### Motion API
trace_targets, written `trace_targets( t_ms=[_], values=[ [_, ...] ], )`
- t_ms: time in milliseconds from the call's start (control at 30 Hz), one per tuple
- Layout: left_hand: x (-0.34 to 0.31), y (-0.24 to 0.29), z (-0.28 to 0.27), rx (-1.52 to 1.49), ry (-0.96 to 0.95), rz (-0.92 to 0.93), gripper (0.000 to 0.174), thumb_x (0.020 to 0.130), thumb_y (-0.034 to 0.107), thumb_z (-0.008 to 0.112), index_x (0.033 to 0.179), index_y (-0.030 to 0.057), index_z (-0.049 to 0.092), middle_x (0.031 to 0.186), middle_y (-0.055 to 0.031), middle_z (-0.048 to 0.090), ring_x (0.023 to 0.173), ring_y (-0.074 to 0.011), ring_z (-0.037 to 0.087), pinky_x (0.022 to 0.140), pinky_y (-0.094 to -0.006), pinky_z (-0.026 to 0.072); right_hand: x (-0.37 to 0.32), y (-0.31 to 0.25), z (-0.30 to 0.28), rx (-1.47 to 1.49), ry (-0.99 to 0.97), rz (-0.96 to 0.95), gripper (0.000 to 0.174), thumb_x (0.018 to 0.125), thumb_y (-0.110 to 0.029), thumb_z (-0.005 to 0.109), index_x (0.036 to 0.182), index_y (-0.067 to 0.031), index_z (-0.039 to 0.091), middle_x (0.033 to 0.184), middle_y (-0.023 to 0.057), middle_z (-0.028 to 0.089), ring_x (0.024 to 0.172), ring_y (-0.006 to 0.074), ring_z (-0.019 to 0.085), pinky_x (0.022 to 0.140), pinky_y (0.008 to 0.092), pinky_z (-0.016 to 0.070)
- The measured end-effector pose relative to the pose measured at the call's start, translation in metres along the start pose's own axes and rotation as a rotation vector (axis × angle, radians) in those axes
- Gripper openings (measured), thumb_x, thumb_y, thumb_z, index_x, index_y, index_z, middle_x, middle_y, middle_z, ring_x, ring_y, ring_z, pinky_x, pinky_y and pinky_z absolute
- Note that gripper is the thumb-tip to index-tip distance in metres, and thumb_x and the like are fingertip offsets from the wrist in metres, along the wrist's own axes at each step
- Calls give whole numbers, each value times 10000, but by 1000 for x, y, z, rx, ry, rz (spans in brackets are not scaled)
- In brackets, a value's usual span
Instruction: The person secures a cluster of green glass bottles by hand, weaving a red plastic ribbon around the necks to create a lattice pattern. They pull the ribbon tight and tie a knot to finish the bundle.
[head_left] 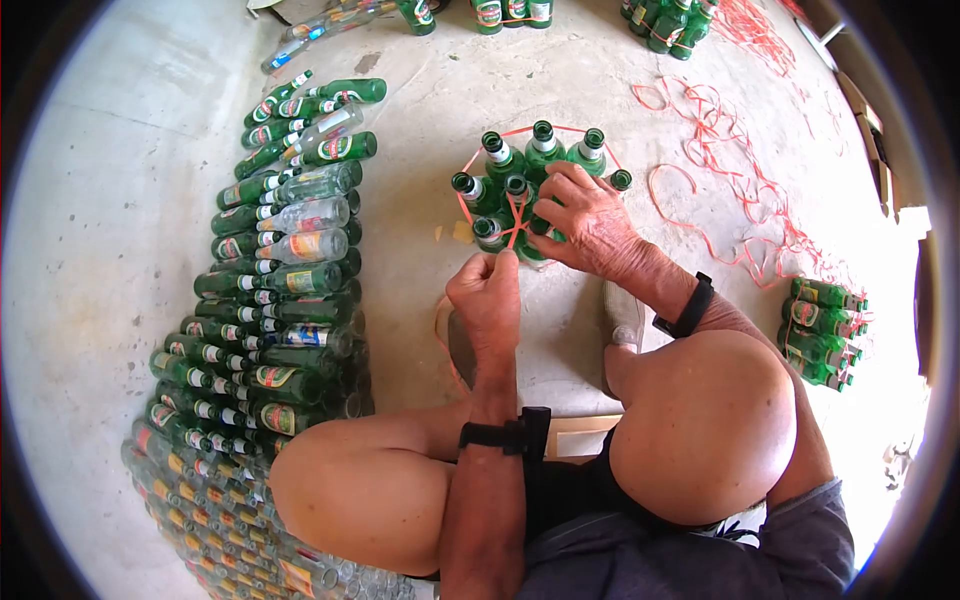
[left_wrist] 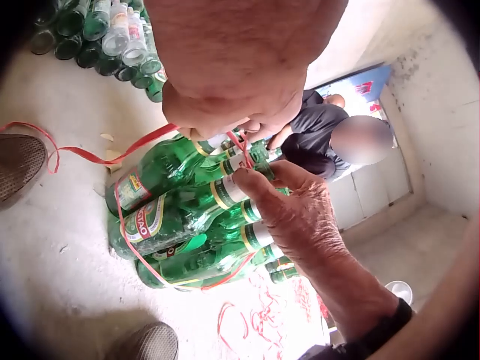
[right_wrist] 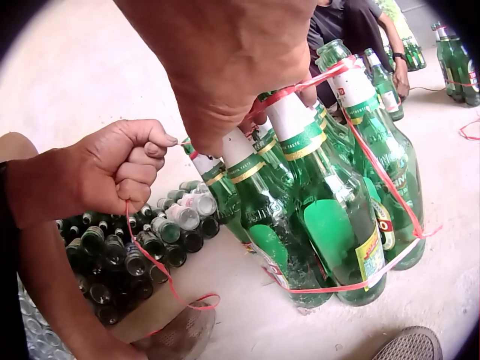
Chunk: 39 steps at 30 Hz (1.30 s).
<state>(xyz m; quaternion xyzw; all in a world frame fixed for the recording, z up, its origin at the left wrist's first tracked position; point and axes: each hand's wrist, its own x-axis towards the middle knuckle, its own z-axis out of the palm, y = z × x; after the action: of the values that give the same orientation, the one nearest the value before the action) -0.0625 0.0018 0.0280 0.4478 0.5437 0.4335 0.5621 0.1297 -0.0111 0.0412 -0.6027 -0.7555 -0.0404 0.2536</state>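
Observation:
Green glass bottles [head_left: 545,150] [left_wrist: 146,225] [right_wrist: 330,232] stand upright in a tight cluster on the floor. Red strap [head_left: 465,210] [left_wrist: 124,238] [right_wrist: 386,184] loops round the group, with more of it crossing between the necks. At the cluster's near side the left hand [head_left: 487,300] [left_wrist: 232,60] [right_wrist: 124,165] has curled fingers and pinches the strap, whose loose tail hangs below. The right hand [head_left: 595,225] [left_wrist: 304,217] [right_wrist: 232,56] reaches over the bottle tops and grips a bottle neck; its fingers partly hide the necks there.
Stacked bottles [head_left: 300,275] line the left wall. Tangled red strap [head_left: 740,190] lies on the floor at right, beside a tied bundle [head_left: 822,330]. More bundles [head_left: 665,25] stand at the far side. Another person [left_wrist: 322,139] sits beyond the cluster. Shoes [head_left: 625,318] are close to it.

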Motion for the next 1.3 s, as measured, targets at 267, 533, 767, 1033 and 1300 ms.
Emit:
trace_targets(
  t_ms=[267, 533, 767, 1033, 1300],
  values=[
    [2, 3, -5, 88, -38, 80, 260, 902, 32, 736, 677, -7, 612, 671, 88, 509, 639, -26, 412, 539, -271, 325, -4, 3, -1, 31, -13, 2, 301, 794, -290, 845, 984, -100, 709, 1127, 91, 641, 1312, 307, 598, 1059, 491, 538],
    [18, 30, -8, 252, -135, 104, 187, 878, 24, 720, 727, -60, 650, 658, 56, 554, 647, -32, 452, 543, -275, 378, -6, 5, 2, 42, 10, 5, 304, 789, -275, 854, 983, -104, 695, 1134, 83, 644, 1337, 315, 591, 1058, 492, 533],
    [41, 60, -9, 399, -262, 58, 171, 875, 29, 720, 739, -60, 671, 641, 41, 580, 621, -42, 477, 523, -289, 402, -8, 5, 0, 61, -8, 17, 310, 790, -268, 858, 993, -110, 686, 1146, 77, 647, 1374, 315, 563, 1076, 504, 517],
    [76, 54, -13, 718, -429, 362, 248, 866, 53, 759, 699, -18, 590, 598, -149, 568, 520, -183, 498, 524, -398, 436, -10, 10, -2, 63, -45, -6, 340, 822, -309, 843, 1063, -124, 693, 1175, 86, 642, 1381, 309, 548, 1042, 501, 528],
    [94, 46, -13, 767, -471, 463, 301, 920, 12, 743, 695, -3, 545, 593, -12, 528, 599, -57, 450, 515, -334, 395, -9, 9, -2, 83, -49, 16, 345, 807, -296, 859, 1056, -125, 693, 1147, 66, 647, 1391, 314, 541, 1072, 505, 500]
  ],
)
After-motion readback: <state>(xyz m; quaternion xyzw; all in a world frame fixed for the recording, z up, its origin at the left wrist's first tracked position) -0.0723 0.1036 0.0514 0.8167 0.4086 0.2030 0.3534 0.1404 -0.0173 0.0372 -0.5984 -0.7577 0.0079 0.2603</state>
